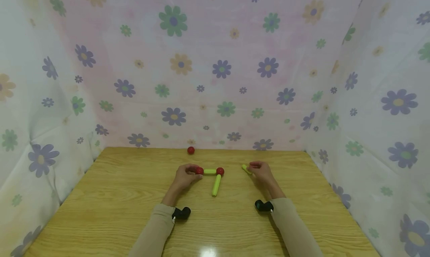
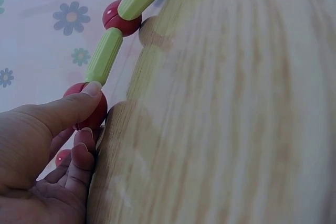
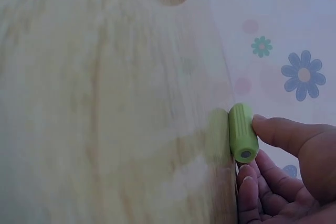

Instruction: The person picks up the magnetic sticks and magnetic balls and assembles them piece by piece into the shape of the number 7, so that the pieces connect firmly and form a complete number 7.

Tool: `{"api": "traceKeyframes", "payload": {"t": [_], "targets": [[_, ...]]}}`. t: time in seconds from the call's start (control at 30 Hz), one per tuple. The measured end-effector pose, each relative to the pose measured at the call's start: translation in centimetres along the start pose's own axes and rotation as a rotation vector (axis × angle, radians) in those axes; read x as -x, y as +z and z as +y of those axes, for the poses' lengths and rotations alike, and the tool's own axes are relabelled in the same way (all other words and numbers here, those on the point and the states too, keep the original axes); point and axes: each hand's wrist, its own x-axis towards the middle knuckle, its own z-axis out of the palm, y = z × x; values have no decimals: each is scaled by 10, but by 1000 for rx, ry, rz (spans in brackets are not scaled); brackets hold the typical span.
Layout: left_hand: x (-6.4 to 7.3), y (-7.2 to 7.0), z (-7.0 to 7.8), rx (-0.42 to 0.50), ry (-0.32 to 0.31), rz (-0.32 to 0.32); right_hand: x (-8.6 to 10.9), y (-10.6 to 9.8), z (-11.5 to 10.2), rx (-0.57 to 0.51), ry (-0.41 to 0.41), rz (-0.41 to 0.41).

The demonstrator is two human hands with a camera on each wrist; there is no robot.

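My left hand (image 1: 184, 177) holds a red ball (image 1: 199, 171) between thumb and fingers. From that ball a short yellow-green magnetic rod (image 1: 210, 172) runs right to a second red ball (image 1: 220, 171). A longer yellow-green rod (image 1: 216, 186) extends from the second ball toward the near side of the table. Off to the right, my right hand (image 1: 262, 173) pinches another short magnetic rod (image 3: 243, 132); the right wrist view shows ridged sides and a round metal disc in its end. It lies low at the tabletop, apart from the joined pieces.
A loose red ball (image 1: 190, 150) sits at the table's back edge. The wooden table (image 1: 215, 227) is enclosed at the back and sides by flowered cloth (image 1: 201, 44). A black wrist camera (image 1: 182, 213) is strapped at the left sleeve, another (image 1: 263, 206) at the right.
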Motion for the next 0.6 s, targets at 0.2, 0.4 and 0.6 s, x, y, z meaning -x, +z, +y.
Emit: {"api": "traceKeyframes", "payload": {"t": [0.2,0.4,0.6], "targets": [[-3,2,1,-3,-74,22,2,-1,0,8,-12,10],[-2,2,3,-17,-82,22,2,0,3,16,-38,37],[0,2,5,-16,-69,20,4,0,2,25,-56,35]]}}
